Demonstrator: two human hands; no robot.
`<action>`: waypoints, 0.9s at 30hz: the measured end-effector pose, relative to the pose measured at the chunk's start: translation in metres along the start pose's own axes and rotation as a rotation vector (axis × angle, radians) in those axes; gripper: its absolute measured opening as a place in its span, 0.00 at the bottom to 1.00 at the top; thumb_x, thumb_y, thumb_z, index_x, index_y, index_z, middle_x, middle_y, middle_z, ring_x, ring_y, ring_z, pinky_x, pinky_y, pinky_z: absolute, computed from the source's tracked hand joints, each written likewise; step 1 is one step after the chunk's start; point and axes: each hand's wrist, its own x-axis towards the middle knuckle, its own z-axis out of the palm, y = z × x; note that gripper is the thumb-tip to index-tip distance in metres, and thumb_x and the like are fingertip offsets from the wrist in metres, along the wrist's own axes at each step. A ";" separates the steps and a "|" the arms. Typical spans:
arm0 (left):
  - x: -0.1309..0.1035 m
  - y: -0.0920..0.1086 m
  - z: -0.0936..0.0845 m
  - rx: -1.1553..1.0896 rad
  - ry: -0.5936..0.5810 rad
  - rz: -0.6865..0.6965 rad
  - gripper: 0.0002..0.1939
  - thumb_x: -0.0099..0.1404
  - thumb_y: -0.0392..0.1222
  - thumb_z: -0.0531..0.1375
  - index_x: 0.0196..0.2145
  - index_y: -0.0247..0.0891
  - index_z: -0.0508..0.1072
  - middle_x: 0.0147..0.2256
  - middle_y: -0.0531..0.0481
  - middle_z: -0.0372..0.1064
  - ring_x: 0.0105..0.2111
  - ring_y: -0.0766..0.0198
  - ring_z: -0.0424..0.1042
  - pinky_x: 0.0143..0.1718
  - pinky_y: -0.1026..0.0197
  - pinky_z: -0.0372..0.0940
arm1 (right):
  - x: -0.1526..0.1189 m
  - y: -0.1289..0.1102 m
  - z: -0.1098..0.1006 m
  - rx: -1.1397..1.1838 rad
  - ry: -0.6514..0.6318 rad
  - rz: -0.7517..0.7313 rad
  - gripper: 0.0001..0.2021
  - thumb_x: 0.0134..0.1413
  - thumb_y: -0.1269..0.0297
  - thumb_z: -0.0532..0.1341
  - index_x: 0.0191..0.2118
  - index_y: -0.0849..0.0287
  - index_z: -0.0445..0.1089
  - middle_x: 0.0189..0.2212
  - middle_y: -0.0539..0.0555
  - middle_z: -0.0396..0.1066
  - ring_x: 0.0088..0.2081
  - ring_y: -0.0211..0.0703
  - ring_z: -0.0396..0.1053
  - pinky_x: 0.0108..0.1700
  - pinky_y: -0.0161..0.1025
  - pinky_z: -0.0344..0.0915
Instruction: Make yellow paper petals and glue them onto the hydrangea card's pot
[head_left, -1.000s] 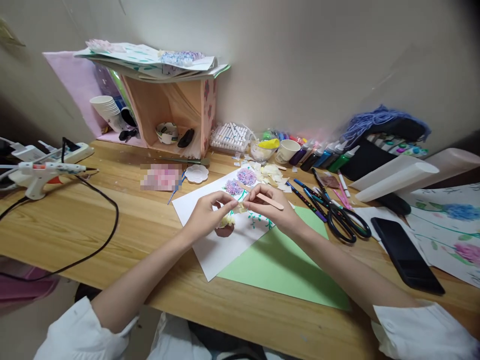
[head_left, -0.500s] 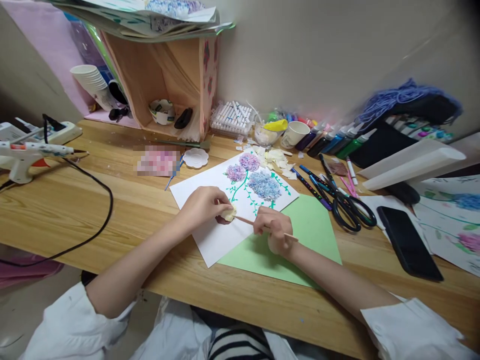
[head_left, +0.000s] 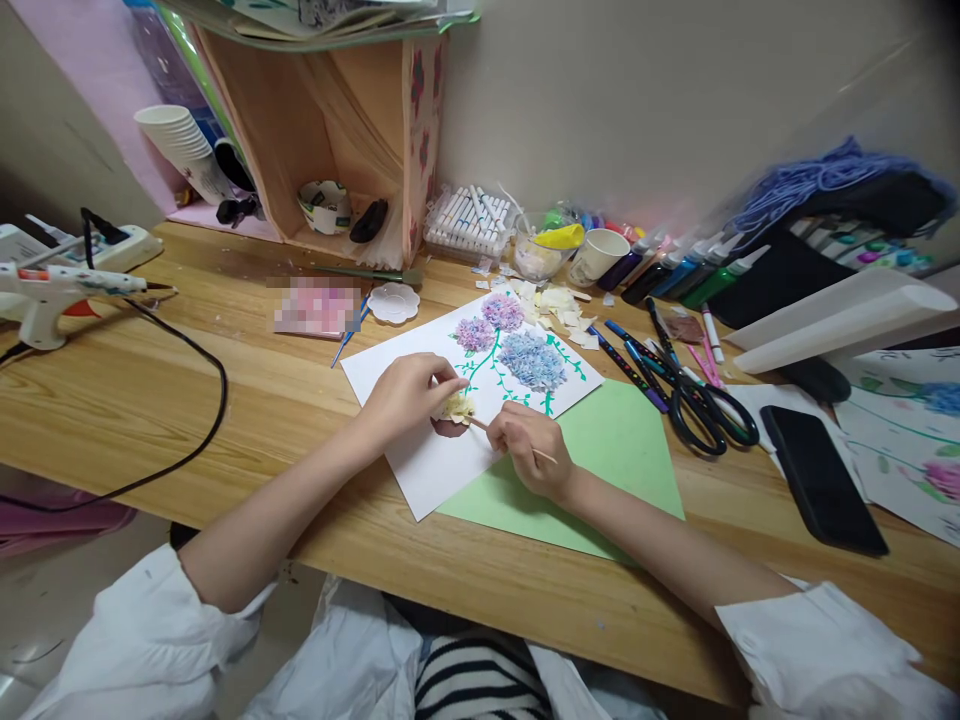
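Note:
My left hand (head_left: 405,398) is closed over a pale yellow, ruffled flower-like piece (head_left: 459,408), pinching its edge between thumb and fingers just above the white paper (head_left: 416,480). In my closed right hand (head_left: 531,450) is a thin wooden stick (head_left: 480,424), whose tip reaches the yellow piece. On the paper are two pinkish-purple flower heads (head_left: 487,322) and a blue flower head (head_left: 532,361), with painted green stems and leaves. A light green sheet (head_left: 619,455) lies partly under the white paper, below my right forearm.
Black-handled scissors (head_left: 701,415), pens and a black phone (head_left: 825,480) lie to the right. Pale yellow scraps (head_left: 559,305), a paper cup (head_left: 598,256) and a marker box (head_left: 471,222) are behind the paper. A glue gun (head_left: 52,290) with its cable (head_left: 221,390) is at left.
My right hand has shifted left, closer to my left hand, with the stick. More of the yellow piece now shows under my left fingers. The camera view has tilted slightly.

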 end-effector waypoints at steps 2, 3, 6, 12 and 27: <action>0.004 -0.004 -0.003 0.011 0.070 -0.058 0.17 0.63 0.50 0.53 0.28 0.36 0.74 0.29 0.49 0.73 0.29 0.63 0.67 0.30 0.62 0.56 | 0.011 -0.004 -0.001 0.029 0.001 0.157 0.24 0.66 0.59 0.38 0.20 0.57 0.57 0.16 0.49 0.58 0.21 0.36 0.58 0.29 0.36 0.55; 0.005 -0.007 -0.004 0.007 0.098 -0.091 0.18 0.64 0.50 0.51 0.27 0.36 0.74 0.28 0.49 0.73 0.29 0.62 0.68 0.30 0.62 0.56 | 0.019 -0.006 -0.002 0.041 -0.007 0.250 0.25 0.66 0.57 0.38 0.19 0.57 0.56 0.15 0.48 0.57 0.21 0.36 0.59 0.30 0.35 0.56; 0.010 -0.013 -0.008 -0.022 0.159 -0.160 0.20 0.65 0.50 0.49 0.27 0.36 0.73 0.28 0.48 0.73 0.29 0.61 0.69 0.30 0.62 0.56 | 0.047 -0.011 -0.003 0.074 -0.005 0.462 0.28 0.64 0.51 0.40 0.15 0.56 0.55 0.11 0.47 0.55 0.21 0.37 0.62 0.31 0.35 0.56; 0.013 -0.021 -0.008 -0.065 0.190 -0.193 0.21 0.65 0.50 0.48 0.26 0.36 0.73 0.28 0.47 0.74 0.28 0.61 0.70 0.31 0.62 0.57 | 0.067 -0.012 -0.005 0.147 -0.035 0.506 0.28 0.63 0.50 0.44 0.14 0.57 0.56 0.08 0.45 0.53 0.16 0.34 0.57 0.29 0.35 0.56; 0.013 -0.024 -0.007 -0.028 0.221 -0.192 0.21 0.65 0.49 0.48 0.26 0.36 0.73 0.26 0.48 0.74 0.28 0.62 0.70 0.30 0.63 0.57 | 0.046 -0.010 -0.005 0.189 -0.043 0.421 0.29 0.61 0.45 0.43 0.15 0.57 0.58 0.09 0.46 0.55 0.15 0.33 0.55 0.27 0.36 0.56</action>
